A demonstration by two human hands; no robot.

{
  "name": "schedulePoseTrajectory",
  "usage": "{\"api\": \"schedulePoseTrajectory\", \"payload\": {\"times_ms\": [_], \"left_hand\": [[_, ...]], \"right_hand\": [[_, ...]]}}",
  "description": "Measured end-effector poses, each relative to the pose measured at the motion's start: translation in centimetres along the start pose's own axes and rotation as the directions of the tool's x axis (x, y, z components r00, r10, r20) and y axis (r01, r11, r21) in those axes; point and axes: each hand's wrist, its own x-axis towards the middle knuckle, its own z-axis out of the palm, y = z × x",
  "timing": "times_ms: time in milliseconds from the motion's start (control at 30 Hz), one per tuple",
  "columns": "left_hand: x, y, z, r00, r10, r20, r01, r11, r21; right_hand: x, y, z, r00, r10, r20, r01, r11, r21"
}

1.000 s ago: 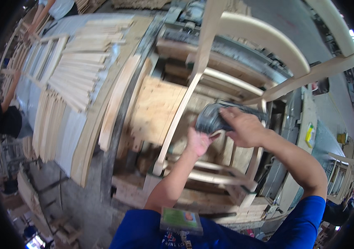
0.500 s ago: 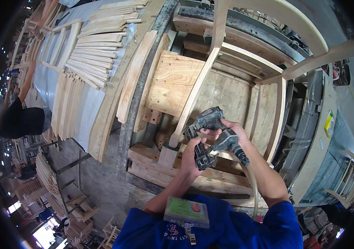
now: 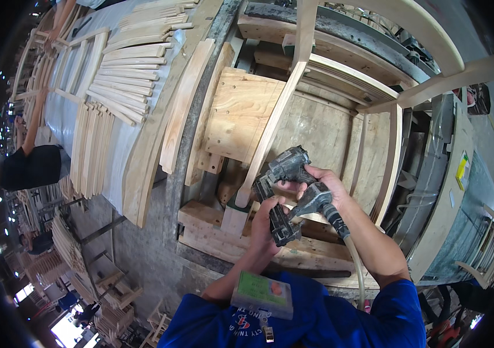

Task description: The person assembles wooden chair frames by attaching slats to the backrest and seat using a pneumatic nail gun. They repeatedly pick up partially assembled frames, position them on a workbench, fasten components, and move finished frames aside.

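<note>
A black pneumatic nail gun (image 3: 291, 165), scuffed and dusty, is held in front of my chest in both hands. My right hand (image 3: 327, 184) wraps round it by the handle, where a pale air hose (image 3: 356, 262) runs down along my forearm. The fingers of my left hand (image 3: 268, 223) close on the magazine side of the gun. Beneath and beyond it stands a pale wooden chair frame (image 3: 270, 132), its curved top rail (image 3: 418, 23) at the upper right. One leg end rests by a wooden block (image 3: 235, 221) of the jig.
A plywood panel (image 3: 241, 116) is fixed left of the frame inside the metal-edged bench (image 3: 180, 151). Farther left, a table (image 3: 118, 145) carries many pale wooden slats (image 3: 93, 151). Another person (image 3: 32, 168) works there. A yellow-labelled item (image 3: 462, 171) lies on the right.
My hands and the nail gun have shifted very slightly, still in the same grip. The view has turned a little, so the bench and slats sit slightly farther left.
</note>
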Motion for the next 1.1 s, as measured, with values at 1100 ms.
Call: {"api": "schedulePoseTrajectory", "payload": {"times_ms": [1100], "left_hand": [[21.3,11.7,15.5,0.476,0.482,0.735,-0.087,-0.807,0.585]], "right_hand": [[20.5,-21.1,-6.6,0.845,-0.457,-0.278,0.192,0.743,-0.641]]}}
